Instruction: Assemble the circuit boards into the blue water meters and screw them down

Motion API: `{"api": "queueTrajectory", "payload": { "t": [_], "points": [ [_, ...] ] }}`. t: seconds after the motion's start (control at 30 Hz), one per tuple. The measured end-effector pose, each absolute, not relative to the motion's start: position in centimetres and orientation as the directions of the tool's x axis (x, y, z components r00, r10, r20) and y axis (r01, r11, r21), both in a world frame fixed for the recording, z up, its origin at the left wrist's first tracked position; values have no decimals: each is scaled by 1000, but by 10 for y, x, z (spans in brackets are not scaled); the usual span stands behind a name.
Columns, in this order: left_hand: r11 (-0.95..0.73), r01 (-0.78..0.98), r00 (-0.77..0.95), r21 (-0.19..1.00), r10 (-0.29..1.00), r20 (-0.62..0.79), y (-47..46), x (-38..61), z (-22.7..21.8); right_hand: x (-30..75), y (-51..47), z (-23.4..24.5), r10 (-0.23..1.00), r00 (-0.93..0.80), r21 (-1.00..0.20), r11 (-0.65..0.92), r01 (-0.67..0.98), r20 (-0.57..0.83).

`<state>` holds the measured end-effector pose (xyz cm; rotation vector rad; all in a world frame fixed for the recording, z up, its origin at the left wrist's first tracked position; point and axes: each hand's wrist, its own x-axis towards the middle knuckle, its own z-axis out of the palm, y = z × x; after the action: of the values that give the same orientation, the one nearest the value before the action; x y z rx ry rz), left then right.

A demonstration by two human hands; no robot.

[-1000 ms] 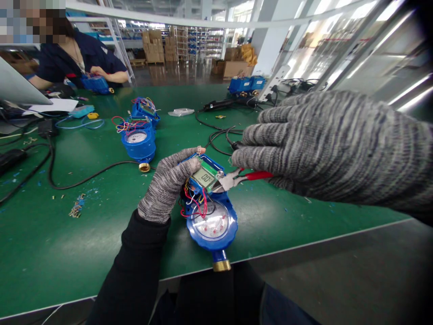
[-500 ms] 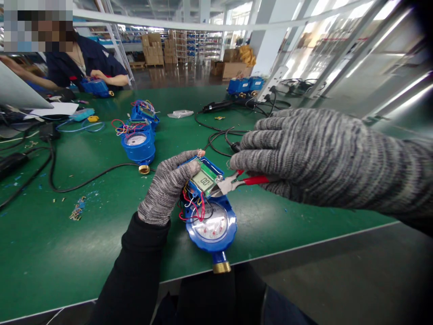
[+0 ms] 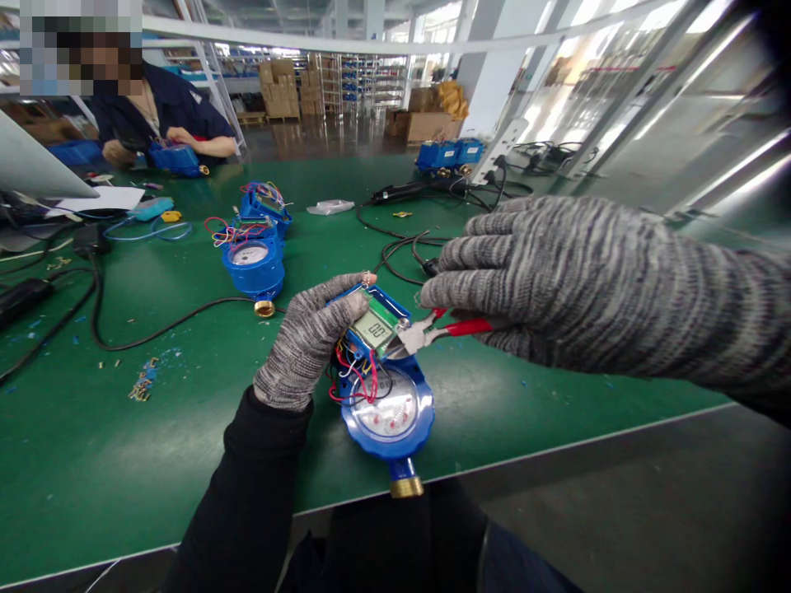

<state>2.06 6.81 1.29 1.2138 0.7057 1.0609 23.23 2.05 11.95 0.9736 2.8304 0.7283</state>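
Observation:
A blue water meter (image 3: pixel 388 412) with a brass fitting lies near the table's front edge, its round dial facing up. Red, blue and white wires spill over its top. My left hand (image 3: pixel 309 342), in a grey knit glove, is closed around the small green circuit board with an LCD display (image 3: pixel 372 326) at the meter's upper end. My right hand (image 3: pixel 556 280), also gloved, grips red-handled pliers (image 3: pixel 432 331). The plier jaws touch the right edge of the circuit board.
A green table (image 3: pixel 124 428) carries two more blue meters (image 3: pixel 255 262) with loose wires, black cables (image 3: pixel 154 329), small metal bits (image 3: pixel 141 385) and a power strip (image 3: pixel 500 152). A person in dark clothing (image 3: pixel 166 115) handles another meter at the far left.
My right hand with the pliers has dropped slightly and stayed at the board's edge. The person at the far left has shifted their arms. The meter has not moved.

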Motion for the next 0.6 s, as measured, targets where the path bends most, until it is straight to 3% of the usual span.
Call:
{"api": "queueTrajectory", "payload": {
  "t": [0.27, 0.6],
  "points": [
    [2, -255, 387, 967, 916, 100, 69, 20, 13, 232, 16, 118, 589, -796, 515, 643, 567, 141],
    [0, -258, 382, 966, 918, 102, 68, 21, 13, 234, 19, 115, 587, -800, 405, 705, 581, 125]
  ]
}}
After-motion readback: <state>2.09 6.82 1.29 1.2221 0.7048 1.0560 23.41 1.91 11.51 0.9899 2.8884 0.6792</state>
